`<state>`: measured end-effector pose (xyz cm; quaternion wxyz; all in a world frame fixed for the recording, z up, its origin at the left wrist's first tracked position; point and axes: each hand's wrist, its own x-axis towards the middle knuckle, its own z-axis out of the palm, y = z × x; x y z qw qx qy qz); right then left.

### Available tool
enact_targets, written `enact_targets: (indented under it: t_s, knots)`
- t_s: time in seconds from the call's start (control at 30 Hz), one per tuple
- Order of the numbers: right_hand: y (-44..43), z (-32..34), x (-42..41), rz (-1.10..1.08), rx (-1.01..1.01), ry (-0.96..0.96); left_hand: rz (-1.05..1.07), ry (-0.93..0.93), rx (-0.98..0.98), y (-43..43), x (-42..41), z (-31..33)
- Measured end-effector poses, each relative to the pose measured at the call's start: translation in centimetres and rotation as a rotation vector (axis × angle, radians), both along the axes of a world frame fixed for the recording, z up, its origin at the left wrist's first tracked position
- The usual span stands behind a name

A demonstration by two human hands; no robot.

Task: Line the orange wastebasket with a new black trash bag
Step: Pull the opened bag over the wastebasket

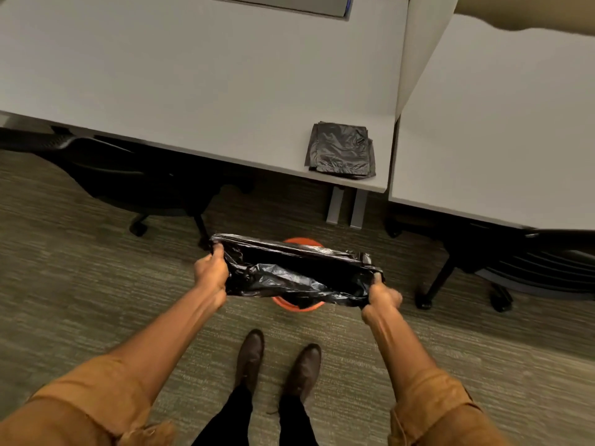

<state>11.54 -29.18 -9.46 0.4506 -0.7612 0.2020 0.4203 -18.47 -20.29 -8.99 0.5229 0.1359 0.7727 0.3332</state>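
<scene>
A black trash bag [296, 272] is stretched open between my two hands, its mouth facing up. My left hand [211, 270] grips the bag's left edge and my right hand [383, 294] grips its right edge. Directly beneath the bag stands the orange wastebasket [297, 306] on the carpet; only slivers of its rim show at the far and near sides, the rest is hidden by the bag.
A folded stack of black bags [341, 151] lies near the corner of the grey desk [193, 85]. A second desk [499, 123] stands to the right. Black office chairs [141, 175] [528, 268] sit under both desks. My shoes [277, 362] stand just before the basket.
</scene>
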Motion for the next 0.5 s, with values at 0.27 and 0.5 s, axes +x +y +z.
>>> enact_targets:
  t_s: [0.27,0.5]
  knots:
    - [-1.6,-7.7,1.9,0.578,-0.178,-0.358,0.168,-0.144,-0.134,2.9,-0.7,-4.5]
    - [-1.0,-12.9,0.9,0.637,-0.334,-0.451,0.025,-0.269,-0.213,3.4,-0.7,-11.4]
